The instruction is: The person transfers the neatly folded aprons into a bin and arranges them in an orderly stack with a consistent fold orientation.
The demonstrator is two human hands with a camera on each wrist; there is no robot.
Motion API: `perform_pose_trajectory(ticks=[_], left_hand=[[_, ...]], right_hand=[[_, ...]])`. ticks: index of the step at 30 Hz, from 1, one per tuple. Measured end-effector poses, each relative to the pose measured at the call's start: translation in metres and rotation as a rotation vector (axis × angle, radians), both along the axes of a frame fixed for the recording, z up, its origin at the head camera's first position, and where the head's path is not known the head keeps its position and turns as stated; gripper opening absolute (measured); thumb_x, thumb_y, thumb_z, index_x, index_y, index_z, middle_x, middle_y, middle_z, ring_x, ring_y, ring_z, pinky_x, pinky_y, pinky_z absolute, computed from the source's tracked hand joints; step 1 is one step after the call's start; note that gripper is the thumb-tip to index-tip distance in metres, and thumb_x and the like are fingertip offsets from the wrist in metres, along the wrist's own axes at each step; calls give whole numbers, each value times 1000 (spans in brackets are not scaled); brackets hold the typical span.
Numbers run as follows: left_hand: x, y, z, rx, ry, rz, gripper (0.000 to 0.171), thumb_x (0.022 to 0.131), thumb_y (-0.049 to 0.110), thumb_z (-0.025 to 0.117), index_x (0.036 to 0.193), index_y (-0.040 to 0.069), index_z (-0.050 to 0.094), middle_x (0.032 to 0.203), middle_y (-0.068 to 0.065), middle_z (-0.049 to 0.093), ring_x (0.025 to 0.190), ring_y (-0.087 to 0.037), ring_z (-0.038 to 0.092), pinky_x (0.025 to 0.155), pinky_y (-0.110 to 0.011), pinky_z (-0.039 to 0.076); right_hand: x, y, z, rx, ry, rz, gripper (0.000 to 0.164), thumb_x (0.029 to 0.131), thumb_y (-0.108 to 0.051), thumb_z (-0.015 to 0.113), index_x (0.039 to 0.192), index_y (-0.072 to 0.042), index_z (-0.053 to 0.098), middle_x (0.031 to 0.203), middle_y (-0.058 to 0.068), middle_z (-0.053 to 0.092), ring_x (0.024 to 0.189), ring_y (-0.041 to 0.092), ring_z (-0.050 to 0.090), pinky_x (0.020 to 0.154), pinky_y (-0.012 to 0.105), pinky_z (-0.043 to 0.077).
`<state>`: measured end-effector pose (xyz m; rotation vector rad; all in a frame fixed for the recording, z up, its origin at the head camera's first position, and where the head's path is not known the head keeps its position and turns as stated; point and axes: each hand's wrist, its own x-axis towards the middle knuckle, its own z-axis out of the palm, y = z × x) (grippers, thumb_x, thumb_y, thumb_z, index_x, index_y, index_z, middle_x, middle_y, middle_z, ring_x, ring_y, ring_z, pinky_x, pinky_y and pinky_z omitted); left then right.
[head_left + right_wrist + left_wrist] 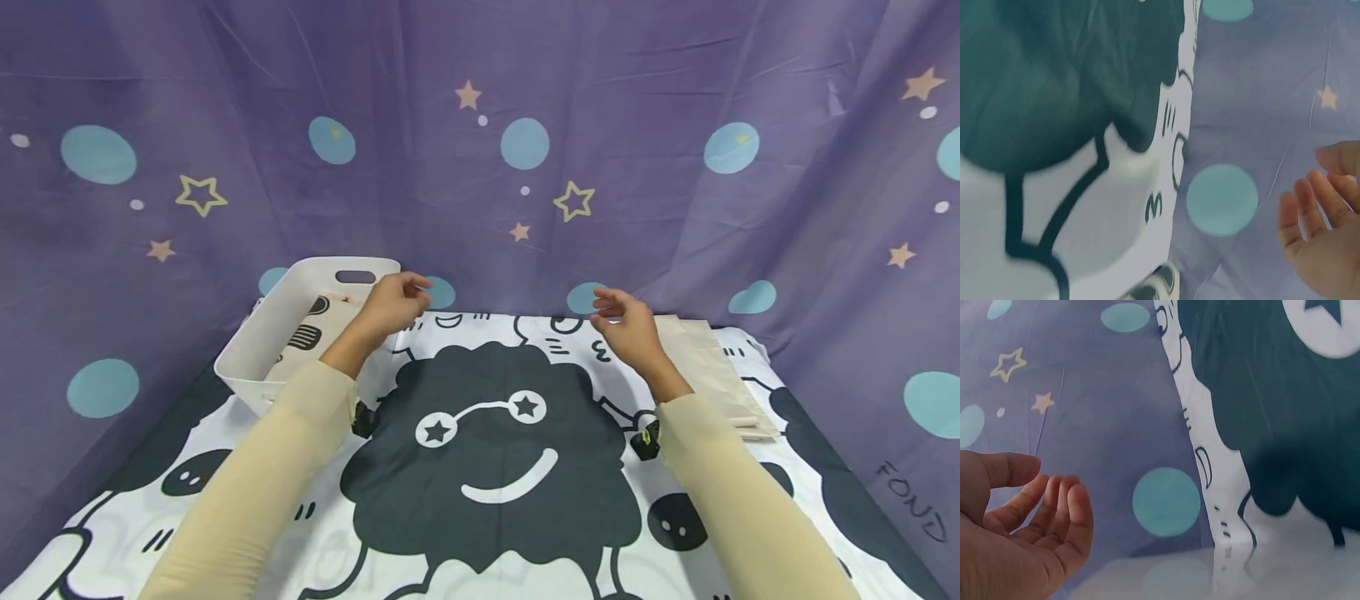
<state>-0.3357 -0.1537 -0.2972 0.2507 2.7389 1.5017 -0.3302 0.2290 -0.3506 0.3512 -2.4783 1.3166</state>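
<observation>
My left hand (393,304) hovers by the right rim of a white plastic basket (247,367), fingers loosely bent and holding nothing. Inside the basket lies a cream cloth item (330,325) with black printed shapes; my left forearm hides part of it. Over the back of the table, my right hand (628,329) is held up with relaxed fingers and nothing in them. Just right of it lies a flat stack of cream fabric (712,375), partly behind the right arm. In the left wrist view, the left hand's thumb (1016,469) stands apart from the fingers.
A white tablecloth (600,517) with dark cartoon figures covers the table. A purple curtain (420,192) with stars and dots hangs along the back and both sides. Dark wrist-worn devices, such as the right one (645,442), sit below each wrist.
</observation>
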Motion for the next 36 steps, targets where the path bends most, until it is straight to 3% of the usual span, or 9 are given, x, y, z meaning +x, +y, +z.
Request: perform_pose_trajectory(ticks=[6,10,14,18,24,27,36], left_hand=[[-2,17,-2,-15,-33,1,36,97,8,57,133,4,62,116,-15,62,80,-19,59,63,-25,52],[-4,27,-5,-26,-27,-12,35,97,8,58,132,3,63,115,-16,63,78,-20,60,64,-26,53],[-7,39,-11,10,-40,-33,35,97,8,60,131,1,63,113,-16,64,81,-19,61,64,-25,53],[-9,52,-17,50,-52,-46,34,97,6,60,130,-1,63,108,-15,65,83,-19,61,63,-24,53],[-10,73,-26,65,-47,-64,30,96,4,62,125,-1,65,101,-13,66,75,-16,58,58,-21,50],[-9,83,-31,53,-47,-85,30,96,4,61,125,0,65,99,-11,65,71,-16,58,56,-21,49],[-12,113,-46,50,-54,-123,32,93,3,62,124,-1,67,98,-12,67,59,-11,54,53,-22,46]], right_hand=[[4,23,-3,39,10,-48,43,94,2,66,136,5,59,122,28,66,112,43,64,92,53,53],[8,40,-6,72,-4,-86,44,95,1,65,138,4,59,124,27,66,112,43,65,89,52,54],[12,57,-8,100,3,-119,43,95,1,65,137,5,60,121,27,67,109,43,66,82,37,55],[16,73,-9,126,12,-157,42,93,2,65,134,6,61,119,27,68,106,43,67,73,18,49],[25,91,-8,149,5,-191,44,93,1,65,136,8,59,118,29,68,107,45,67,76,14,44],[29,101,-10,155,-12,-193,45,93,0,65,137,10,57,117,31,68,106,45,67,72,6,41],[41,131,-11,201,-70,-221,47,94,-4,65,137,12,55,120,33,66,106,47,67,69,4,40]])
